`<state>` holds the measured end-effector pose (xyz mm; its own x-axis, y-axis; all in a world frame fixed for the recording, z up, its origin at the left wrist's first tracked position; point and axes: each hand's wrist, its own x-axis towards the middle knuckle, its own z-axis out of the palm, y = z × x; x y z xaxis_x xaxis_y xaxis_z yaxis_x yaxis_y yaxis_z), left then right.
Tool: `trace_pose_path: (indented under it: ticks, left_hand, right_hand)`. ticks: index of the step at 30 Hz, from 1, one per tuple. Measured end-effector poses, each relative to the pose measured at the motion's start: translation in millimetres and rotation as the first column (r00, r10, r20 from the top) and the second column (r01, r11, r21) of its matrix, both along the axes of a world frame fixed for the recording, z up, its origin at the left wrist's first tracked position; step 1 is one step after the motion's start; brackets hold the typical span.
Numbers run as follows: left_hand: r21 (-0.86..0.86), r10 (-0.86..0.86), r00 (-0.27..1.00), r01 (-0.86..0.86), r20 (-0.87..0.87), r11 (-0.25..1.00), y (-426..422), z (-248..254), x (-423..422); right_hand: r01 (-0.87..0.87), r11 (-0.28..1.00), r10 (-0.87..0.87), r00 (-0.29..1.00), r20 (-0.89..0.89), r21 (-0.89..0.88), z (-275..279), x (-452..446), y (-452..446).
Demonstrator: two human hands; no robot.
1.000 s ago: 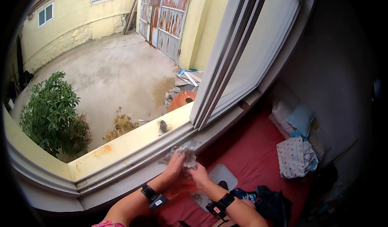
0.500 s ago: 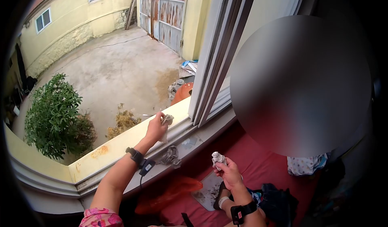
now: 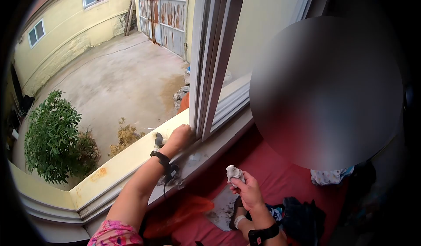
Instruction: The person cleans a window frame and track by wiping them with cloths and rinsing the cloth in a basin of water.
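Observation:
My left hand (image 3: 179, 138) is closed, pressed low into the window track beside the sliding sash (image 3: 211, 62). A dirty, crumpled grey-white wad (image 3: 158, 141) pokes out at its left side; the fingertips are hidden. Nearer to me, my right hand (image 3: 248, 190) pinches another crumpled whitish wad (image 3: 235, 175) between thumb and fingers, raised above the red cover. Whether the wads are paper or cloth I cannot tell. On the inner sill, partly behind my left wrist, lies a dark grey crumpled wad (image 3: 176, 183).
Below the sill lie an orange plastic bag (image 3: 186, 208) and a smudged pale sheet (image 3: 218, 211) on a red cover (image 3: 280, 169). Dark clothing (image 3: 302, 217) is at the right. A blurred circle covers the right side. Outside are a concrete yard (image 3: 114, 75) and a green bush (image 3: 51, 136).
My left hand has moved along the track toward the sash, and the wad shows on its left side now. My right hand still holds its wad in nearly the same place. The view has shifted slightly.

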<state>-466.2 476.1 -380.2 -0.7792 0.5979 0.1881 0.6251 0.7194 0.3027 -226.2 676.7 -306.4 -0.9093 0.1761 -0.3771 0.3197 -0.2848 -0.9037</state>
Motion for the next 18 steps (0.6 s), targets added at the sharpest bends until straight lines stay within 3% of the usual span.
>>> trace_pose_path:
  ticks: [1, 3, 5, 7, 11, 13, 14, 18]
  left_hand:
    - [0.0, -0.011, 1.0, 0.011, 0.002, 1.0, 1, -5, -1]
    - [0.216, 0.023, 0.999, -0.017, -0.025, 0.976, 2, -13, 0]
    - [0.169, 0.082, 0.996, -0.086, 0.031, 0.982, -1, -17, 2]
    - [0.082, 0.214, 0.939, -0.244, 0.268, 0.966, 1, -10, 9]
    - [0.106, 0.138, 0.953, -0.171, 0.269, 0.98, -11, -10, 10]
    - [0.168, -0.015, 0.999, 0.007, 0.045, 0.986, -16, -22, 5]
    - [0.246, 0.039, 0.98, -0.087, 0.195, 0.965, -14, -38, -3]
    - [0.111, -0.037, 0.999, 0.033, 0.03, 0.993, -9, -25, -4]
  right_hand:
    - [0.011, 1.0, -0.011, 1.0, 0.002, 0.0, 2, 0, 0]
    - [0.018, 1.0, -0.018, 1.0, -0.01, -0.008, 5, 0, 0]
    - [0.0, 1.0, 0.0, 1.0, -0.006, 0.001, 4, 0, 0]
    - [-0.005, 1.0, 0.005, 1.0, -0.009, 0.013, 4, -1, 1]
    - [-0.01, 1.0, 0.01, 1.0, -0.005, 0.023, 6, -3, 0]
    - [-0.029, 0.999, 0.03, 0.999, -0.022, 0.02, 7, -3, -2]
    - [-0.025, 1.0, 0.025, 1.0, -0.017, 0.018, 6, -3, -2]
    - [-0.027, 0.999, 0.027, 1.0, -0.014, 0.044, 6, -5, -6]
